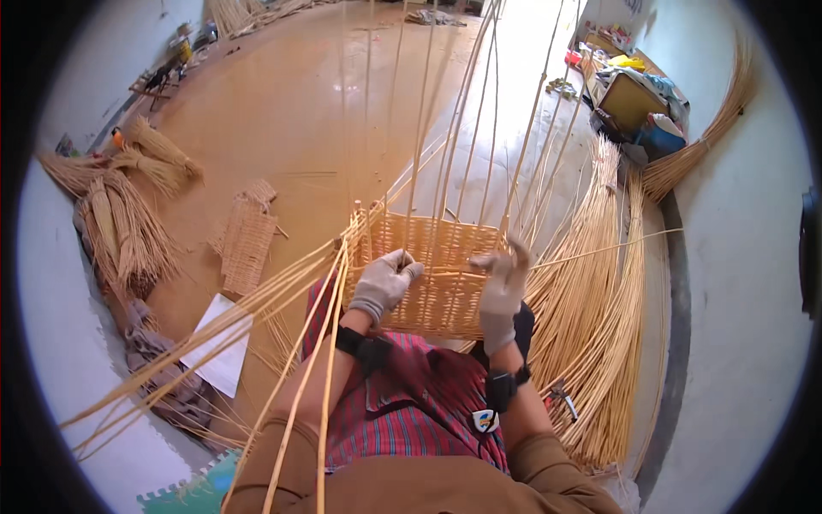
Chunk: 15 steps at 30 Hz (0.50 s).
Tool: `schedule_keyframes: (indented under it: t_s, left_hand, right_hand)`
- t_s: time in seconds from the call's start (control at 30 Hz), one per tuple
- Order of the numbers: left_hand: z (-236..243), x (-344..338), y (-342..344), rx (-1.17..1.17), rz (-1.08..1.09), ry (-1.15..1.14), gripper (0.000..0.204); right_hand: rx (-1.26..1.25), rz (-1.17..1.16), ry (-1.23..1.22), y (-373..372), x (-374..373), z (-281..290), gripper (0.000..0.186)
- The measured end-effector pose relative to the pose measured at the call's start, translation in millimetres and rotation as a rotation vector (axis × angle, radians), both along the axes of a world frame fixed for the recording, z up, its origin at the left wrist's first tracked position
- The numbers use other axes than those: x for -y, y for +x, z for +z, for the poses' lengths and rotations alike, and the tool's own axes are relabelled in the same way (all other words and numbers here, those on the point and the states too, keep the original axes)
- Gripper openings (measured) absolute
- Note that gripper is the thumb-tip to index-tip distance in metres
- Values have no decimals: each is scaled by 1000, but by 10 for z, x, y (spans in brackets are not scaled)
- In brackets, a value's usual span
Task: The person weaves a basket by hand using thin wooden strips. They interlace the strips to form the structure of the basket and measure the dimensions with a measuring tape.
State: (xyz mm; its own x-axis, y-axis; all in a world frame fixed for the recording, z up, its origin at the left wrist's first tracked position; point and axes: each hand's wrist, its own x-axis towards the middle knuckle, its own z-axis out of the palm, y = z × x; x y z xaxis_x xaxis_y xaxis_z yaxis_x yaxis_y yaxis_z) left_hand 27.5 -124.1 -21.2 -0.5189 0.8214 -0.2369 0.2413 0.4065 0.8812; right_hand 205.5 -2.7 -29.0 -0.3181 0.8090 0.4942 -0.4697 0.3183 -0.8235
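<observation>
A rectangular basket (441,300) of pale wicker stands upright in my lap, tall stakes rising from its far side. My gloved left hand (387,283) is at its left part, thumb and fingers pinched on a thin wicker rod at the weave. At the right end is my gloved right hand (502,295), its fingers apart and stretched upward, a little blurred. One long wicker rod (599,249) runs across the weave, passes by the right hand and sticks out to the right. Several loose rods (282,295) fan from the basket's left corner over my left forearm.
Long bundles of wicker rods (582,325) lie on the right, with pliers (565,403) on them. More bundles (120,223) rest by the left wall. A woven panel (248,244) and a white sheet (221,338) are on the floor. Clutter (638,107) stands at the back right.
</observation>
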Motion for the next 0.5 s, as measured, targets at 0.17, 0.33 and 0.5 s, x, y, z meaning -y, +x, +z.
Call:
schedule_keyframes:
  t_s: [0.17, 0.33, 0.5]
  left_hand:
    - [66, -50, 267, 424, 183, 229, 23]
    - [-62, -352, 254, 357, 291, 214, 41]
    - [195, -243, 518, -464, 359, 886, 40]
  right_hand:
    - [158, -112, -245, 256, 35, -221, 17]
    - [0, -32, -188, 257, 215, -185, 13]
    - [79, -125, -478, 852, -153, -193, 18]
